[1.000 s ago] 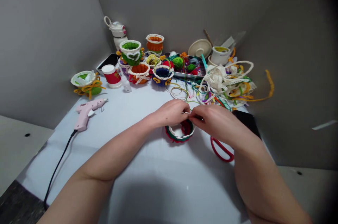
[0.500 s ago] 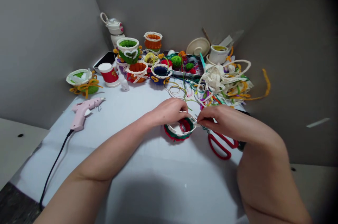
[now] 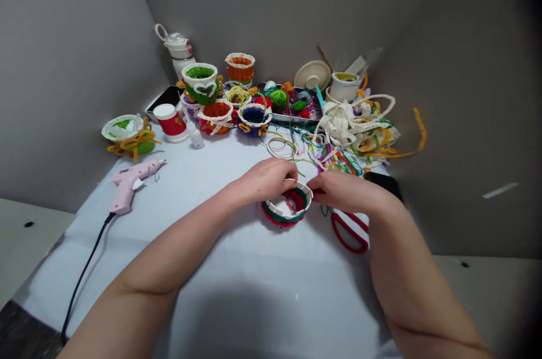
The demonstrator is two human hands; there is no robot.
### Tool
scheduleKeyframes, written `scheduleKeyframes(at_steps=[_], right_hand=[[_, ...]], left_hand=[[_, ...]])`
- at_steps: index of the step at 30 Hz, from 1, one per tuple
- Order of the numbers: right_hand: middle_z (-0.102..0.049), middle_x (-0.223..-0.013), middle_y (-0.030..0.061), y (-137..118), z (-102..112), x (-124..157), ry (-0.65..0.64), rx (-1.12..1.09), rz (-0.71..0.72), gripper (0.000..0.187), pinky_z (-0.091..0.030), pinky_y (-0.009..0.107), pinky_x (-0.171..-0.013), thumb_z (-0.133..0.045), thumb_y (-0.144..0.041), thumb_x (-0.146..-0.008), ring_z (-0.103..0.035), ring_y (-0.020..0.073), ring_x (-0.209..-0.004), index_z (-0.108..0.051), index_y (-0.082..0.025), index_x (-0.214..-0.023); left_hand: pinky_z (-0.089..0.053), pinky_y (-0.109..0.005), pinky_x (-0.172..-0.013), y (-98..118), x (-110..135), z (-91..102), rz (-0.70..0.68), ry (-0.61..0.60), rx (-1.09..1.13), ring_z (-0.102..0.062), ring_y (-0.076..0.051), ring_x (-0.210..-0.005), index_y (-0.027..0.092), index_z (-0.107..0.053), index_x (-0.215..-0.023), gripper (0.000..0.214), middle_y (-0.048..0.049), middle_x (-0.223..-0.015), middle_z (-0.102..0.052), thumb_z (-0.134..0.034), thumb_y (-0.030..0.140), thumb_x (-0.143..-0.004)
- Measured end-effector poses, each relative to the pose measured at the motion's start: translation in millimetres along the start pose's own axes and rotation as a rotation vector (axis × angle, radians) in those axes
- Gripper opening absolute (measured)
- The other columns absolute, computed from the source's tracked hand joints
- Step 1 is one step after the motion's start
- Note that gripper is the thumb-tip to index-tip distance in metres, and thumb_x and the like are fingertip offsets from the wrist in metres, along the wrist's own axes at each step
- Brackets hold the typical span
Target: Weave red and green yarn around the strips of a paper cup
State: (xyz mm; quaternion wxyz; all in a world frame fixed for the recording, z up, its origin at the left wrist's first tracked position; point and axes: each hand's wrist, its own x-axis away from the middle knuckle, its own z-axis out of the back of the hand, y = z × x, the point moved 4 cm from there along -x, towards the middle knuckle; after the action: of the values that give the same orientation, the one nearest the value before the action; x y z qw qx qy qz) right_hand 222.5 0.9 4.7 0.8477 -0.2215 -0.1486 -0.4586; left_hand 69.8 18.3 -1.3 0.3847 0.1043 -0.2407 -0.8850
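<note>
A small white cup with slitted rim strips (image 3: 288,216), woven round with dark green and red yarn, sits on the table before me. My left hand (image 3: 273,177) is closed on its far left rim, thumb and fingers pinched together. At the cup's right rim my right hand (image 3: 334,187) is closed, its fingertips pinched close to the strips; whatever they pinch is too small to make out. A loop of green yarn (image 3: 325,210) hangs below that hand. Red-handled scissors (image 3: 349,239) lie partly under my right wrist, their blades hidden.
A pink glue gun (image 3: 127,185) with a black cord lies at left. Several yarn-woven cups (image 3: 215,116), a red-and-white paper cup (image 3: 170,122) and a tray of yarn balls (image 3: 292,118) stand behind. Heaped lace and yarn (image 3: 351,127) fill the back right, near a dark phone-like object (image 3: 383,181).
My right hand has shifted left, closer against the cup's rim, and its forearm has swung inward. The left hand keeps its hold on the cup. The whole view has moved slightly.
</note>
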Motion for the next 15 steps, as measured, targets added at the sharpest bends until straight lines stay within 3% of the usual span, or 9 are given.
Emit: scheduleKeyframes(at_steps=[3,9,15], right_hand=[[-0.066,-0.07,0.0031,2.2,-1.2,-2.0,0.033,0.046,-0.048,0.019,-0.03,0.025,-0.058,-0.05,-0.021,-0.083,-0.053,0.0136,-0.063,-0.068,-0.02,-0.076],[-0.068,-0.078,0.0052,0.1,3.7,-0.7,0.08,0.065,-0.078,0.021,-0.031,0.025,-0.06,-0.048,-0.021,-0.087,-0.055,0.0143,-0.067,-0.068,-0.02,-0.08],[-0.07,-0.078,0.0057,-0.4,1.8,-2.6,0.109,0.039,-0.075,0.023,-0.03,0.025,-0.058,-0.048,-0.02,-0.087,-0.056,0.0139,-0.065,-0.07,-0.02,-0.082]], left_hand=[[-0.044,-0.029,-0.072,3.7,3.7,2.0,-0.009,-0.03,-0.122,-0.063,-0.02,-0.085,0.018,-0.071,-0.091,0.02,-0.0064,-0.091,-0.072,-0.052,0.02,-0.086],[-0.046,-0.032,-0.071,11.7,12.2,6.6,0.114,-0.086,-0.344,-0.065,-0.024,-0.083,0.013,-0.072,-0.084,0.025,-0.0125,-0.088,-0.071,-0.047,0.015,-0.087],[-0.048,-0.031,-0.084,14.7,5.9,2.9,0.01,0.01,-0.025,-0.064,-0.021,-0.096,0.017,-0.069,-0.104,0.025,-0.0066,-0.104,-0.072,-0.057,0.017,-0.082]])
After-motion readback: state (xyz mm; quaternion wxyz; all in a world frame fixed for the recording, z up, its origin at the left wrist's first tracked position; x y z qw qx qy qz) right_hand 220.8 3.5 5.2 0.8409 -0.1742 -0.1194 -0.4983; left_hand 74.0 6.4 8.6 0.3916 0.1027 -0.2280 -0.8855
